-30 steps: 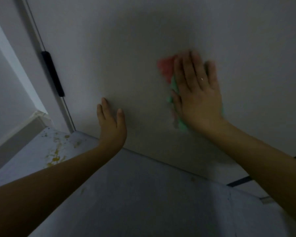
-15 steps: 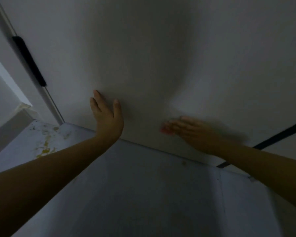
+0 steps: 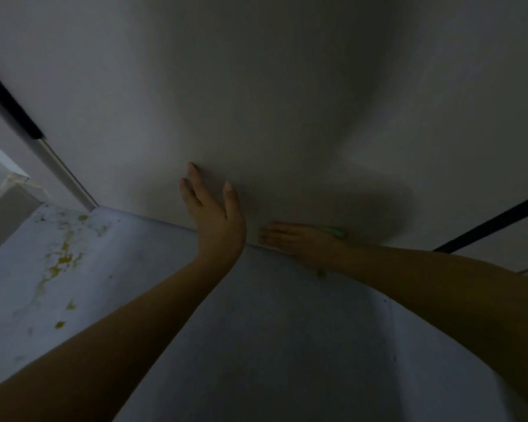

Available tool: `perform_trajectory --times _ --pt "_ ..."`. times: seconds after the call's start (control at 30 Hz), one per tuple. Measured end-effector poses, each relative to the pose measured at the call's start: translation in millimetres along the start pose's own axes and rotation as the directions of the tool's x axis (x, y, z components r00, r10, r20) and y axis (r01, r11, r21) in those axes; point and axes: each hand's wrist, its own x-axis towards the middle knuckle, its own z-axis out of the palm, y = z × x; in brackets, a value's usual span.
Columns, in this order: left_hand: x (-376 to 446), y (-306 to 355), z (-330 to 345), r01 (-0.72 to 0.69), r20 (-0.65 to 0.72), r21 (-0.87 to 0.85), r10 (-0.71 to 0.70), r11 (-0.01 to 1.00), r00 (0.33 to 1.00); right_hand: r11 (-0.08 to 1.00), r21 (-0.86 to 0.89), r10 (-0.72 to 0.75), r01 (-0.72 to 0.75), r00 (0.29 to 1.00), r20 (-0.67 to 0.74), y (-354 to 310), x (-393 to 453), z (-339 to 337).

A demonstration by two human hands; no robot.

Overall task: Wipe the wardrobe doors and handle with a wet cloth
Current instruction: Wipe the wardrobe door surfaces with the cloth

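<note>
Dim light, view angled along the floor to the wardrobe front. Nearest: pale floor [image 3: 256, 345], yellow-brown stains at 9 o'clock [image 3: 58, 263]. Both forearms reach forward from 7 and 4 o'clock. Left hand [image 3: 214, 211] lies flat against the lower edge of the wardrobe door [image 3: 256, 102], fingers straight and slightly spread, pointing to 12 o'clock, holding nothing. Right hand [image 3: 296, 239], just to its right at the door's bottom edge, presses flat on the cloth [image 3: 336, 231], fingers extended toward 9 o'clock; image blurred there. Cloth mostly hidden under the palm; only a small green strip shows at the wrist side, its long axis not readable. Door: plain matt white panel, unmarked, filling the upper field. Far left, at 10 o'clock, black bar handle [image 3: 9, 102] runs along the door's edge, long axis 11 to 5 o'clock. Dark seam [image 3: 494, 223] at 3 o'clock.
</note>
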Motion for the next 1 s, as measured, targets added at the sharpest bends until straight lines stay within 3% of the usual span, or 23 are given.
perform_trajectory --times 0.07,0.17,0.27,0.33,0.37,0.43,0.5,0.6,0.67,0.73,0.8,0.87,0.97,1.0 --pt "-11.9 1.3 8.7 0.033 0.031 -0.019 -0.032 0.999 0.999 0.970 0.196 0.126 -0.148 0.985 0.117 -23.7 -21.2 25.4" --pt "-28.2 8.2 25.8 0.075 0.076 -0.056 -0.071 0.996 0.995 0.824 0.544 0.008 -0.158 0.964 0.267 -12.0 -48.5 28.9" --pt "-35.6 16.0 39.0 0.077 0.085 -0.089 -0.070 0.993 0.994 0.870 0.479 0.102 -0.113 0.994 0.049 18.7 -83.3 -10.7" --pt "-36.0 23.5 45.7 0.101 0.082 -0.091 -0.093 0.991 0.992 0.883 0.448 0.209 -0.141 0.972 -0.105 36.3 -104.9 -32.7" --pt "-34.7 25.6 46.6 0.129 0.077 -0.089 -0.122 0.988 0.989 0.924 0.363 0.194 -0.122 0.966 -0.169 46.4 -115.5 -38.6" --pt "-34.1 28.7 48.4 0.175 0.084 -0.097 -0.167 0.980 0.982 0.961 0.127 0.271 -0.246 0.930 -0.247 69.1 -133.1 -61.9" --pt "-33.2 27.2 49.0 0.171 0.086 -0.106 -0.162 0.980 0.983 0.921 -0.037 0.366 -0.388 0.894 -0.257 82.1 -141.3 -76.6" --pt "-32.6 21.9 49.2 0.156 0.054 -0.121 -0.150 0.980 0.987 0.864 -0.005 0.474 -0.503 0.816 -0.332 77.9 -129.5 -82.6" --pt "-32.7 24.6 52.6 0.165 0.037 -0.139 -0.162 0.976 0.986 0.868 0.086 0.484 -0.490 0.791 -0.375 66.0 -114.0 -69.1" --pt "-31.5 29.0 55.9 0.197 0.017 -0.149 -0.197 0.969 0.980 0.900 0.123 0.432 -0.418 0.819 -0.378 54.0 -91.1 -48.9" --pt "-31.3 30.2 57.9 0.217 0.005 -0.170 -0.219 0.961 0.976 0.974 0.104 0.224 -0.200 0.913 -0.340 34.5 -71.1 -28.7" --pt "-32.0 30.2 59.0 0.219 0.000 -0.187 -0.223 0.958 0.975 0.992 0.116 0.071 -0.056 0.988 -0.134 8.6 -61.9 -2.4" --pt "-33.2 31.8 58.8 0.227 -0.012 -0.198 -0.234 0.954 0.972 0.881 0.426 0.270 -0.208 0.959 -0.090 -17.0 -60.3 20.2" --pt "-34.1 32.6 59.0 0.235 -0.015 -0.199 -0.242 0.951 0.970 0.815 0.568 0.231 -0.115 0.964 -0.135 -20.6 -62.6 28.6"
